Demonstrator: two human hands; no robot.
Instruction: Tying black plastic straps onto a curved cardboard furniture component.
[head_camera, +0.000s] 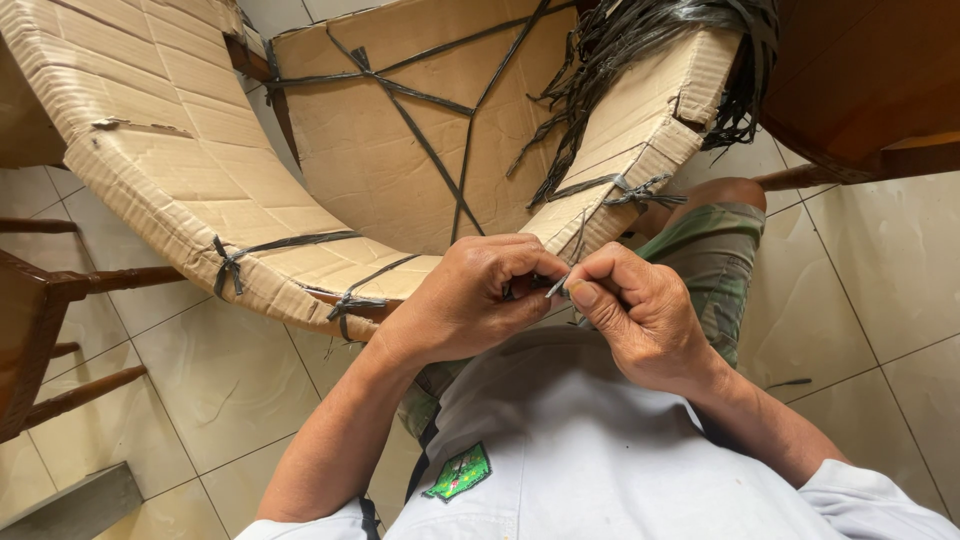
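Note:
My left hand and my right hand meet close to my chest, fingertips pinched together on a thin dark plastic strip. The strip runs up to the rim of a big curved cardboard frame right in front of my hands. Black strips tie the frame's cardboard layers together in knots, and several cross its flat back panel. A loose bunch of black strips hangs over the frame's upper right end.
Dark wooden chair legs stand at the left and a wooden furniture piece at the upper right. The floor is pale tile. My knee in camouflage shorts sits beside the frame.

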